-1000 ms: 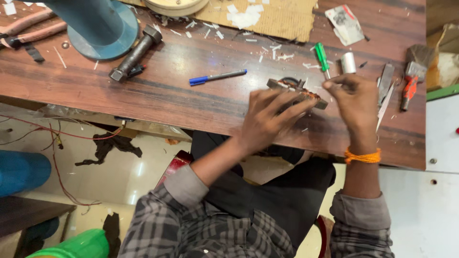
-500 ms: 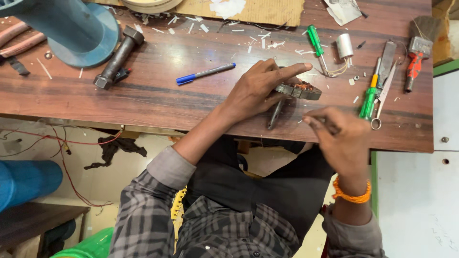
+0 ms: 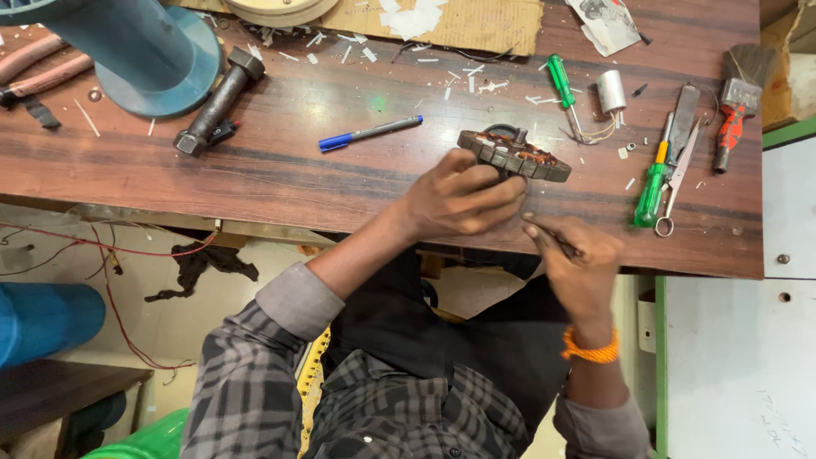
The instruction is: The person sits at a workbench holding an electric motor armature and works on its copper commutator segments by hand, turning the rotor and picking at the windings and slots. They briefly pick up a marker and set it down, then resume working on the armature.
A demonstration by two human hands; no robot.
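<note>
A round motor stator (image 3: 515, 154) with copper windings stands tilted on the wooden workbench (image 3: 297, 174). My left hand (image 3: 463, 200) grips its near rim from below. Just to the right and nearer me, my right hand (image 3: 576, 259) is closed around a thin dark tool (image 3: 552, 240) whose tip points toward the stator. An orange band circles my right wrist.
A blue pen (image 3: 370, 133), a heavy bolt (image 3: 218, 100) and a blue cylinder base (image 3: 140, 51) lie to the left. Right of the stator are two green screwdrivers (image 3: 653, 187), scissors (image 3: 677, 183), a small capacitor (image 3: 611, 92), a file and a brush (image 3: 738, 102). Cardboard (image 3: 442, 21) lies at the back.
My left hand has tipped the stator up onto its edge. My right hand has drawn back toward the bench's near edge with the thin tool.
</note>
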